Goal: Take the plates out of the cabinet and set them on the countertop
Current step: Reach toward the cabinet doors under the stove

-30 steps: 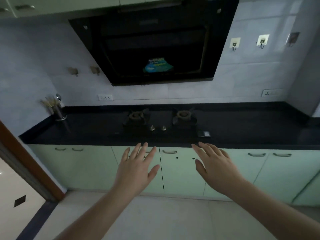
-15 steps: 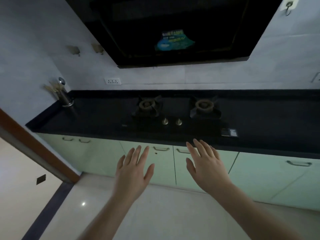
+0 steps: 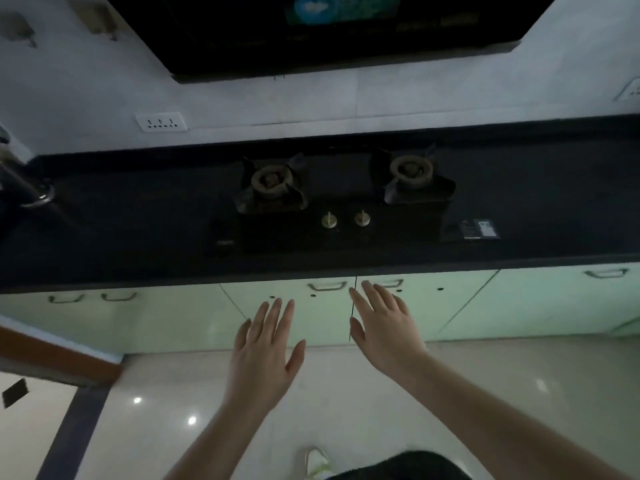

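Kitchen, dim: black countertop (image 3: 138, 237) with two-burner hob (image 3: 339, 202) | pale green cabinet doors (image 3: 194, 317) below, all closed, plates unseen | left hand (image 3: 265, 348) spread flat, empty | right hand (image 3: 384, 327) spread, empty, near right door handle (image 3: 389, 283)

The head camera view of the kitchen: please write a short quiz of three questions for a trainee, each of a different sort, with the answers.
1. True or false: the pale green lower cabinet doors under the black stone countertop are all closed.
2. Which hand is nearer to a metal door handle? A) left hand B) right hand
3. Fill in: the built-in black gas hob has ___ burners.

Key: 1 true; 2 B, its fingertips lie just below the curved metal handle; 3 two. Both hands are open and empty, and no plates are visible yet.
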A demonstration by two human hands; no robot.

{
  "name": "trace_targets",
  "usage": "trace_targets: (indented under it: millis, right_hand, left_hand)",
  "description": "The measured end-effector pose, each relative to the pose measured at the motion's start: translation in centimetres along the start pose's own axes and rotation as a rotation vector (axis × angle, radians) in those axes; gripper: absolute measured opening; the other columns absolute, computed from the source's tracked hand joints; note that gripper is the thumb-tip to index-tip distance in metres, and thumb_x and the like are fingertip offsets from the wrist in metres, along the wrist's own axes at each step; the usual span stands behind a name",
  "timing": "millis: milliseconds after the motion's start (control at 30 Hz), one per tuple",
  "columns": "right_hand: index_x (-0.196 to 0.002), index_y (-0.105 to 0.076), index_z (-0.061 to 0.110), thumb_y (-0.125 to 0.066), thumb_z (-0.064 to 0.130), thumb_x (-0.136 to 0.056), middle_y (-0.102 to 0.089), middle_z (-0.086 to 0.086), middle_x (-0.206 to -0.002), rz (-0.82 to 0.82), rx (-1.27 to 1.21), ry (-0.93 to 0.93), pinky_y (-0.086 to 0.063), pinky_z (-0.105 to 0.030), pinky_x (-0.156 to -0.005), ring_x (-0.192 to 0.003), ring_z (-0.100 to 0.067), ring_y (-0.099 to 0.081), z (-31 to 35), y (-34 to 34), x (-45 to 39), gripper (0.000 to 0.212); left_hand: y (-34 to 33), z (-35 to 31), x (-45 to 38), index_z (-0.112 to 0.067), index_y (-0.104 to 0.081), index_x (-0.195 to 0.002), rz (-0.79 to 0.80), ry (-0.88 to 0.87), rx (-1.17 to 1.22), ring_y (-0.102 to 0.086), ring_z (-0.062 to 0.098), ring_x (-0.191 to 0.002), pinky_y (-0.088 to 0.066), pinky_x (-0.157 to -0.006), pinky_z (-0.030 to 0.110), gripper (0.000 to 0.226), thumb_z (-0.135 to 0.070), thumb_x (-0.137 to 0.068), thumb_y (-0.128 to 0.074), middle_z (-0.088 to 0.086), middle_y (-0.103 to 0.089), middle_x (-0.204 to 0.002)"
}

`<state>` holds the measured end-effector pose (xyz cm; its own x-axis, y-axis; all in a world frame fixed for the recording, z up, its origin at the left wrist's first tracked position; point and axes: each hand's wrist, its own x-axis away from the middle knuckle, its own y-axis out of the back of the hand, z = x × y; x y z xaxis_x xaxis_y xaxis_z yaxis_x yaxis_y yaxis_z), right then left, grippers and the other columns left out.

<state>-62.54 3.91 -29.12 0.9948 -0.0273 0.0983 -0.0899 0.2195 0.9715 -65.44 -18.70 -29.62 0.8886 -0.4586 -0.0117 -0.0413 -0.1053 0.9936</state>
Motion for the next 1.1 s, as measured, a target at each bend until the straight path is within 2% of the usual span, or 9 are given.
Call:
trace_targets:
  millis: [267, 400, 533, 667, 733, 867, 1000, 1100]
  right_hand:
    - [-0.155, -0.011, 0.018, -0.025, 0.04, -0.102, -0.009, -0.008, -0.163, 0.16, 0.051, -0.045, -0.008, -0.041, -0.12, -0.15, -0.026, -0.008, -4.0, -4.8, -1.2, 0.059]
    - [-0.155, -0.011, 0.019, -0.026, 0.041, -0.102, -0.007, -0.009, -0.163, 0.236, 0.051, -0.067, -0.012, -0.043, -0.12, -0.149, -0.027, -0.008, -6.4, -7.4, -3.3, 0.059]
    - [-0.154, -0.014, 0.017, -0.032, 0.04, -0.101, -0.011, -0.01, -0.163, 0.249, 0.04, -0.089, -0.017, -0.044, -0.118, -0.148, -0.028, -0.012, -8.4, -9.2, -6.6, 0.061]
    - [-0.152, -0.017, 0.013, -0.037, 0.039, -0.099, -0.017, -0.01, -0.161, 0.255, 0.016, -0.134, -0.024, -0.043, -0.116, -0.146, -0.028, -0.018, -10.2, -10.9, -10.0, 0.062]
    - [-0.152, -0.016, 0.013, -0.038, 0.039, -0.099, -0.016, -0.008, -0.161, 0.289, -0.002, -0.159, -0.031, -0.044, -0.111, -0.143, -0.029, -0.026, -10.7, -12.0, -11.3, 0.063]
    - [-0.153, -0.005, 0.014, -0.039, 0.036, -0.099, 0.002, -0.003, -0.164, 0.418, -0.089, -0.264, -0.046, -0.048, -0.09, -0.12, -0.035, -0.052, -10.9, -13.6, -13.3, 0.067]
    - [-0.153, 0.003, 0.008, -0.041, 0.033, -0.099, 0.013, -0.001, -0.163, 0.513, -0.128, -0.379, -0.044, -0.043, -0.084, -0.119, -0.037, -0.053, -11.0, -14.8, -15.0, 0.074]
    - [-0.152, 0.001, 0.007, -0.044, 0.026, -0.097, 0.009, -0.001, -0.162, 0.547, -0.191, -0.464, -0.041, -0.038, -0.076, -0.116, -0.037, -0.054, -10.7, -15.5, -16.5, 0.074]
  left_hand:
    - [-5.3, -1.8, -5.3, -0.013, -0.034, -0.152, 0.193, -0.135, -0.031, -0.038, 0.03, -0.142, -0.041, -0.109, 0.048, 0.067, -0.05, -0.096, -0.029, 0.01, -0.041, -0.154]
    - [-8.1, -2.9, -7.4, -0.012, -0.039, -0.149, 0.273, -0.173, -0.041, -0.041, 0.031, -0.14, -0.041, -0.109, 0.048, 0.066, -0.048, -0.096, -0.027, 0.012, -0.045, -0.151]
    - [-10.6, -3.1, -10.0, -0.009, -0.043, -0.146, 0.267, -0.206, -0.061, -0.044, 0.032, -0.138, -0.042, -0.108, 0.049, 0.065, -0.047, -0.096, -0.028, 0.013, -0.048, -0.148]
    - [-13.7, -2.9, -13.3, -0.012, -0.02, -0.155, 0.321, -0.174, -0.087, -0.02, 0.027, -0.149, -0.023, -0.12, 0.045, 0.066, -0.049, -0.1, -0.025, 0.01, -0.025, -0.161]
    - [-15.5, -3.0, -15.1, -0.012, -0.013, -0.156, 0.35, -0.149, -0.094, -0.014, 0.026, -0.151, -0.016, -0.122, 0.043, 0.067, -0.049, -0.101, -0.024, 0.009, -0.019, -0.164]
    - [-18.5, -3.3, -17.8, -0.011, -0.009, -0.156, 0.402, -0.09, -0.088, -0.01, 0.026, -0.151, -0.012, -0.123, 0.042, 0.068, -0.049, -0.102, -0.025, 0.009, -0.015, -0.164]
    - [-20.4, -3.2, -18.8, -0.009, -0.011, -0.155, 0.438, -0.009, 0.022, -0.018, 0.027, -0.148, -0.022, -0.118, 0.041, 0.075, -0.049, -0.098, -0.04, 0.01, -0.022, -0.161]
    - [-21.0, -2.6, -19.5, -0.009, -0.013, -0.155, 0.45, 0.055, 0.149, -0.018, 0.026, -0.148, -0.023, -0.117, 0.041, 0.076, -0.044, -0.097, -0.047, 0.01, -0.021, -0.16]
